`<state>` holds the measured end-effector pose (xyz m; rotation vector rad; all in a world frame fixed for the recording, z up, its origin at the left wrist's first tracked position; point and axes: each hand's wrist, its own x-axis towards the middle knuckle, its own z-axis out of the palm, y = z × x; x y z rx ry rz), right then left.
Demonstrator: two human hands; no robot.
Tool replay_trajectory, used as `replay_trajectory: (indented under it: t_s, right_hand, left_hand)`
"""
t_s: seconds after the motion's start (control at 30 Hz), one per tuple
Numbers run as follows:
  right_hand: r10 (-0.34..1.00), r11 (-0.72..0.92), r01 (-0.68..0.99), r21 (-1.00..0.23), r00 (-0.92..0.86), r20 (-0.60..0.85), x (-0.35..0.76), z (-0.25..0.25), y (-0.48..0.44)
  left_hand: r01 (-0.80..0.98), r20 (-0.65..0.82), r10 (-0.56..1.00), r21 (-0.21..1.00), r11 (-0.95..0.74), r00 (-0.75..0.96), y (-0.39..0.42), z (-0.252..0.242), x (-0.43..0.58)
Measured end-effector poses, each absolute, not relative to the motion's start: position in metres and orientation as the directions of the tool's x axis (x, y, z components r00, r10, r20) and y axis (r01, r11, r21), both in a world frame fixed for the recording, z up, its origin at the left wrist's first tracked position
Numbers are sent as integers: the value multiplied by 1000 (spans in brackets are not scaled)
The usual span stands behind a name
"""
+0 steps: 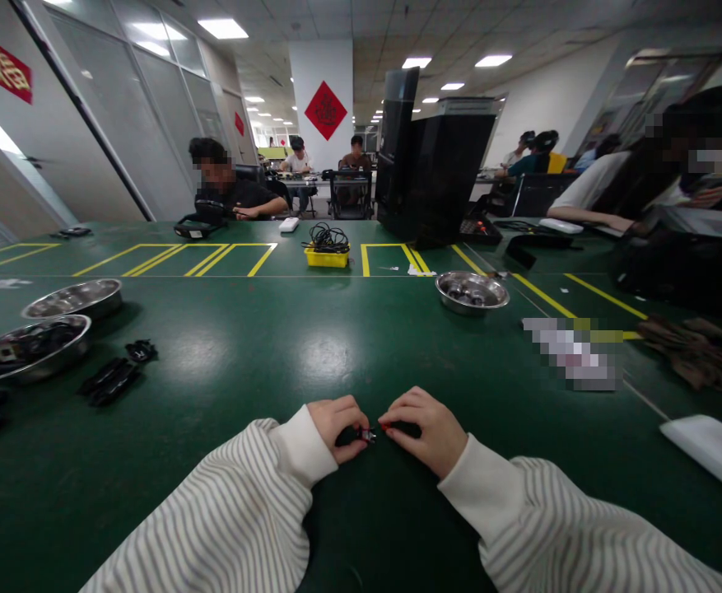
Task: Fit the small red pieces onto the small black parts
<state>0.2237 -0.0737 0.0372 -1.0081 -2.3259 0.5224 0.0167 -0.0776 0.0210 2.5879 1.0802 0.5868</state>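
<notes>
In the middle of the near table edge, my left hand (334,422) is closed around a small dark part with a shiny metal end (369,435); its kind is too small to tell. Facing it, my right hand (430,430) pinches a small red piece (386,426) between thumb and fingers. A narrow gap separates the two held things. Both hands are low over the green table (262,346), and most of the dark part is hidden by my left fingers.
To the left are two steel bowls (58,354), one filled with dark parts, and several black pieces (110,380). Ahead stand a yellow tray (327,258) of cables and a steel bowl (472,306) with parts. A white object (712,453) lies right. Co-workers sit beyond.
</notes>
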Motion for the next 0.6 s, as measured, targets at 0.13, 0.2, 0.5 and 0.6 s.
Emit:
replay_trajectory:
  t_s: [0.13,0.2,0.5,0.6]
  right_hand:
    - [738,663,516,-542,-571,359,227,36,-71]
    - [754,650,530,-545,-544,369,228,36,-71]
    - [759,644,518,-563,-523,388,226,41,-73]
    - [776,604,463,-648,-529,345,225,42,-75]
  left_hand:
    - [651,247,763,405,-642,598,-78,20,20]
    - [669,234,781,411,-619,578,-79,20,22]
    - [650,269,791,458,-607,549,-78,17,25]
    - [612,313,781,491,-620,541,-80,18,25]
